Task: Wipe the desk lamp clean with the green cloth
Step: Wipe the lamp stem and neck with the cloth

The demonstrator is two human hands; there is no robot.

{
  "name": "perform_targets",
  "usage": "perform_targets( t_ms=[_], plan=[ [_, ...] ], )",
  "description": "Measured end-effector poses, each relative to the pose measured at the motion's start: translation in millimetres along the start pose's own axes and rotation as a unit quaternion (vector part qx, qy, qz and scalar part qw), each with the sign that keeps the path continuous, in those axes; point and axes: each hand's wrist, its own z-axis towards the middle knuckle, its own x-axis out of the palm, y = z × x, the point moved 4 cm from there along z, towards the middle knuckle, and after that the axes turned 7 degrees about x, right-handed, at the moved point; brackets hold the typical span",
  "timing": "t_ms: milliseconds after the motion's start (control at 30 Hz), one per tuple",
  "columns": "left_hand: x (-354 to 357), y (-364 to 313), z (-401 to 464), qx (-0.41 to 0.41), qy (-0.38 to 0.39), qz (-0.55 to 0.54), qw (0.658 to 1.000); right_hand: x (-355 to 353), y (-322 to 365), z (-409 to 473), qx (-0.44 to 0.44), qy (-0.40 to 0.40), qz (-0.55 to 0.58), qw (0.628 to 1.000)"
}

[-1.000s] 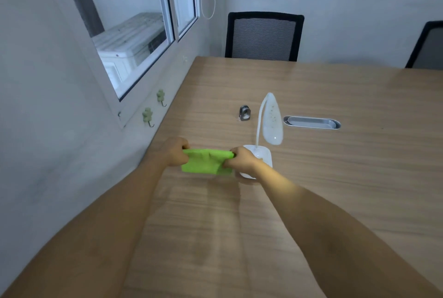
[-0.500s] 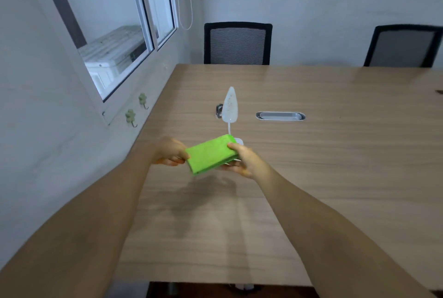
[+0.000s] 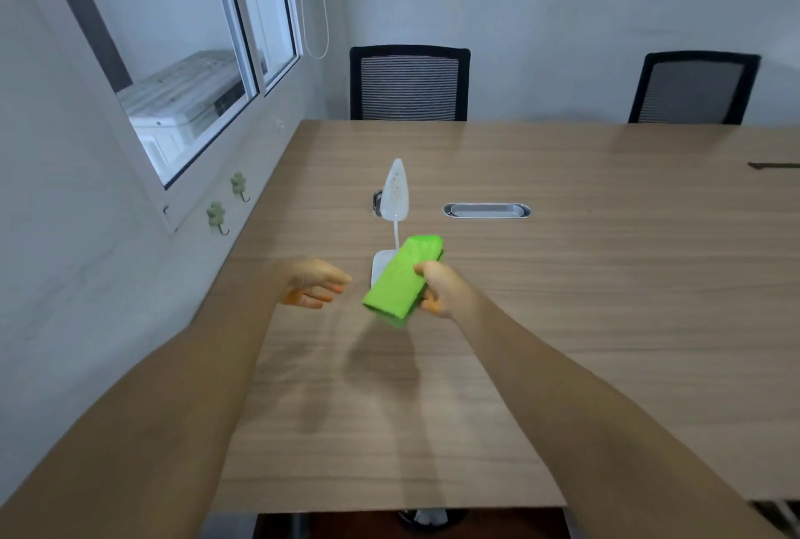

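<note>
Green cloth (image 3: 402, 278) hides lamp base (image 3: 383, 265) – left hand (image 3: 314, 285) blurred.

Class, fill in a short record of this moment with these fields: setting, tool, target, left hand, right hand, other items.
setting: wooden table beside a window
tool: folded green cloth, held above the table
target: white desk lamp, upright, head speckled
left hand: open, empty
right hand: gripping the cloth
other items: two black chairs, cable slot in the table
</note>
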Motion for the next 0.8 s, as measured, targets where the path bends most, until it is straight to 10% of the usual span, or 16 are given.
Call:
perform_targets(
  t_ms=[233, 467, 800],
  plan=[
    [-26.2, -97.7, -2.7, 0.170, -0.103, -0.111, 0.974, -43.5, 100.4, -38.8, -0.231, -0.133, -0.218, 0.939],
    [-14.5, -155.7, 10.2, 0.241, -0.018, -0.103, 0.965, -7.9, 133.9, -104.9, -0.518, -0.246, -0.441, 0.690],
    [-18.0, -161.9, 23.3, 0.228, 0.020, -0.085, 0.970, 15.8, 118.7, -106.8, -0.599, -0.202, -0.536, 0.560]
  ],
)
